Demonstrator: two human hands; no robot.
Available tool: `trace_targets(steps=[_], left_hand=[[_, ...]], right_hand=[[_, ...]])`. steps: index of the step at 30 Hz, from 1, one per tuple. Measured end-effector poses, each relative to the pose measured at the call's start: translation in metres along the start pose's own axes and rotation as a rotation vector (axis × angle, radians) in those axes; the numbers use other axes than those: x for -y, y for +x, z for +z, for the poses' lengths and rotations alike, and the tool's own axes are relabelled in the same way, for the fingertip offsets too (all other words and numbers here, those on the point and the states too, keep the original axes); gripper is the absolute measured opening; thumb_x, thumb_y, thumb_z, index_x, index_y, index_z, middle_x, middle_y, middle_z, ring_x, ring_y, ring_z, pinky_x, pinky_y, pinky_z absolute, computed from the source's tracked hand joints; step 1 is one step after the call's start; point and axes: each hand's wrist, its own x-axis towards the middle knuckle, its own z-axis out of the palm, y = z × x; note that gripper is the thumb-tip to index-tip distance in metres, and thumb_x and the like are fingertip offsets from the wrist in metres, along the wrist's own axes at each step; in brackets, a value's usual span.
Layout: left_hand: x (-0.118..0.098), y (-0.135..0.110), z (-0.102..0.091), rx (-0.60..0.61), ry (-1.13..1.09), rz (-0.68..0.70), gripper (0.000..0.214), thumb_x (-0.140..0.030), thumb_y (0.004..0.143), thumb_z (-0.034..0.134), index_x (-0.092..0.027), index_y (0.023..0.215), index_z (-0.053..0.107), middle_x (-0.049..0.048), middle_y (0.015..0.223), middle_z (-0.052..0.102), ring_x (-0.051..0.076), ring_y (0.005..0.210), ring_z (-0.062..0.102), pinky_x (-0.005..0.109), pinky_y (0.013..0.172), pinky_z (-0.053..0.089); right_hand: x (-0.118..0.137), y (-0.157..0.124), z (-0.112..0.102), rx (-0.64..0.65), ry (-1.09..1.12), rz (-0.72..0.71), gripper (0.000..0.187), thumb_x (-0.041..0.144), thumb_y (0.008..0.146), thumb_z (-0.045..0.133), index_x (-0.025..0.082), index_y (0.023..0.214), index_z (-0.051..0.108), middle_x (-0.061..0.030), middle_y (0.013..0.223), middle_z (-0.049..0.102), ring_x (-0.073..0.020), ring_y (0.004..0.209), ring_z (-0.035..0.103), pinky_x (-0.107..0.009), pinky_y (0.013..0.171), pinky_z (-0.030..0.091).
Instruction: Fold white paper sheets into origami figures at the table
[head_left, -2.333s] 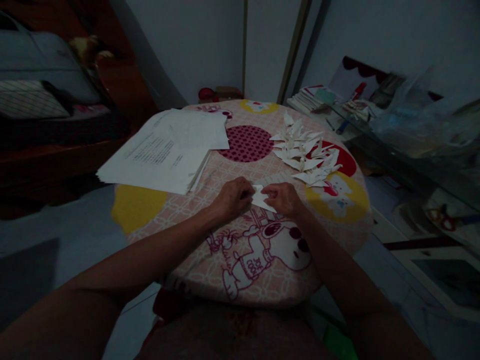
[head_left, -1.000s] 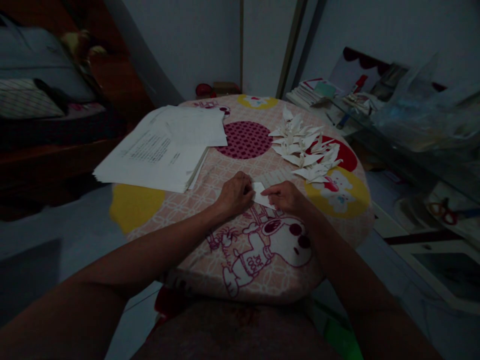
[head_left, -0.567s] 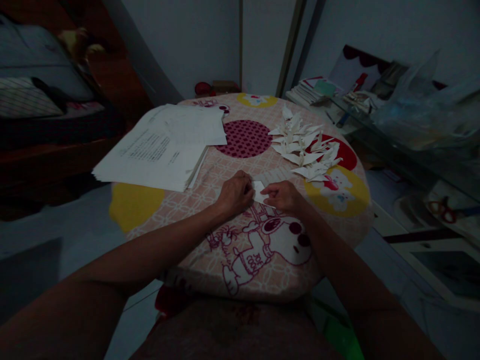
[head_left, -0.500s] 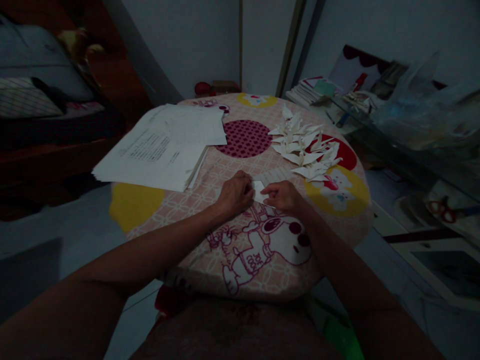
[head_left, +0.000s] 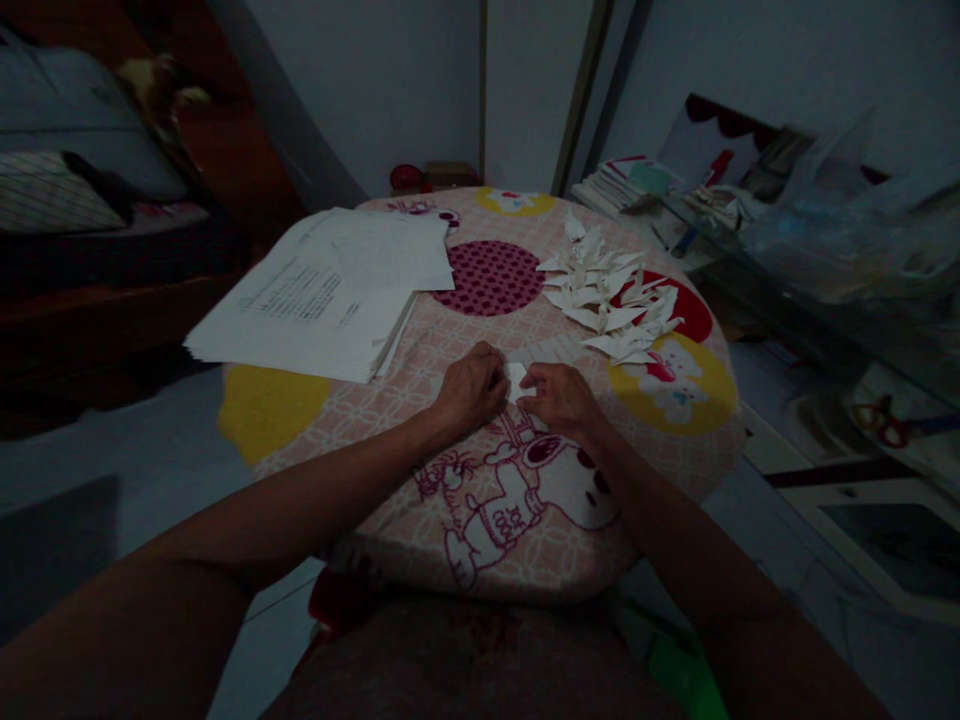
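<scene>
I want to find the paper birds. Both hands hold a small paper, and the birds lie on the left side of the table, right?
No. The head view shows the birds on the right side of the table. The left hand and right hand do hold the small paper.

White paper [head_left: 516, 377] largely beneath the right hand [head_left: 561, 402]

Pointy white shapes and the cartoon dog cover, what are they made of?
The pointy white shapes look like thin matte paper: sharp creases, stiff flat flaps. The cover looks like soft printed cloth, matte, drooping over the round edge, though dim light leaves coated fabric possible. The small piece pinched between left hand and right hand seems the same paper.
</scene>
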Motion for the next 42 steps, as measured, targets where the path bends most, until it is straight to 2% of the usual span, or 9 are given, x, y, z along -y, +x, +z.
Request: trace_targets(steps=[6, 12, 20, 24, 27, 30, 33, 36, 42], left_hand=[[0.0, -0.001, 0.0, 0.003, -0.003, 0.005, 0.008, -0.016, 0.084, 0.056, -0.016, 0.077, 0.059, 0.0105, 0.109, 0.065, 0.019, 0.091, 0.062, 0.034, 0.082, 0.053], [0.002, -0.001, 0.0, -0.003, -0.011, 0.03, 0.007, -0.015, 0.084, 0.056, -0.016, 0.078, 0.058, 0.0108, 0.108, 0.064, 0.019, 0.091, 0.062, 0.035, 0.084, 0.053], [0.002, -0.002, 0.0, 0.006, -0.018, 0.046, 0.007, -0.015, 0.085, 0.055, -0.017, 0.079, 0.057, 0.0104, 0.108, 0.064, 0.02, 0.091, 0.062, 0.036, 0.084, 0.053], [0.003, -0.002, 0.0, 0.01, -0.013, 0.057, 0.007, -0.016, 0.085, 0.055, -0.017, 0.078, 0.056, 0.0104, 0.107, 0.063, 0.02, 0.093, 0.062, 0.036, 0.085, 0.053], [0.004, -0.002, 0.0, 0.004, -0.02, 0.063, 0.008, -0.016, 0.085, 0.056, -0.018, 0.077, 0.055, 0.0106, 0.106, 0.063, 0.021, 0.092, 0.062, 0.036, 0.083, 0.053], [0.005, -0.001, 0.001, -0.009, -0.029, 0.068, 0.008, -0.016, 0.084, 0.057, -0.018, 0.077, 0.055, 0.0109, 0.105, 0.064, 0.021, 0.091, 0.062, 0.036, 0.082, 0.052], [0.005, -0.002, 0.001, -0.017, -0.047, 0.068, 0.008, -0.017, 0.084, 0.056, -0.018, 0.076, 0.055, 0.0103, 0.104, 0.064, 0.022, 0.092, 0.062, 0.036, 0.083, 0.052], [0.004, -0.002, -0.001, -0.027, -0.082, 0.068, 0.007, -0.017, 0.084, 0.057, -0.018, 0.077, 0.056, 0.0101, 0.105, 0.064, 0.022, 0.096, 0.062, 0.037, 0.086, 0.052], [0.006, -0.001, -0.005, -0.065, -0.161, 0.056, 0.008, -0.019, 0.083, 0.058, -0.018, 0.075, 0.057, 0.0102, 0.103, 0.066, 0.022, 0.097, 0.063, 0.037, 0.089, 0.051]], right_hand=[[-0.008, 0.002, 0.001, 0.023, 0.091, 0.011, 0.023, 0.011, 0.063, 0.073, 0.018, 0.085, 0.076, 0.0062, 0.054, 0.051, -0.0108, 0.054, 0.046, -0.025, 0.059, 0.035], [-0.018, -0.001, -0.005, 0.073, 0.193, 0.027, 0.04, 0.008, 0.062, 0.067, 0.014, 0.099, 0.08, 0.0063, 0.053, 0.052, -0.0084, 0.05, 0.043, -0.024, 0.055, 0.034], [-0.025, -0.009, -0.012, 0.082, 0.173, 0.001, 0.051, 0.007, 0.061, 0.061, 0.014, 0.107, 0.081, 0.0045, 0.053, 0.056, -0.0087, 0.05, 0.042, -0.024, 0.054, 0.033], [-0.03, -0.013, -0.016, 0.097, 0.175, -0.005, 0.051, 0.008, 0.062, 0.058, 0.014, 0.107, 0.081, 0.0058, 0.049, 0.051, -0.0084, 0.048, 0.039, -0.024, 0.051, 0.03], [-0.032, -0.017, -0.019, 0.113, 0.204, 0.034, 0.052, 0.008, 0.059, 0.057, 0.012, 0.106, 0.081, 0.0061, 0.049, 0.051, -0.008, 0.047, 0.039, -0.023, 0.05, 0.03], [-0.033, -0.02, -0.021, 0.106, 0.306, 0.153, 0.049, 0.012, 0.062, 0.059, 0.01, 0.107, 0.079, 0.0057, 0.049, 0.052, -0.0088, 0.044, 0.041, -0.023, 0.046, 0.031], [-0.033, -0.021, -0.02, 0.058, 0.372, 0.223, 0.033, 0.023, 0.072, 0.059, 0.01, 0.097, 0.077, 0.0027, 0.052, 0.057, -0.0105, 0.042, 0.047, -0.023, 0.044, 0.034], [-0.031, -0.015, -0.019, 0.04, 0.326, 0.137, 0.021, 0.031, 0.076, 0.063, 0.013, 0.076, 0.072, 0.0001, 0.053, 0.06, -0.0102, 0.044, 0.05, -0.022, 0.043, 0.034], [-0.02, 0.01, -0.021, 0.147, 0.318, 0.18, 0.024, 0.026, 0.073, 0.074, 0.015, 0.056, 0.061, 0.001, 0.045, 0.056, -0.0084, 0.04, 0.049, -0.02, 0.042, 0.035]])
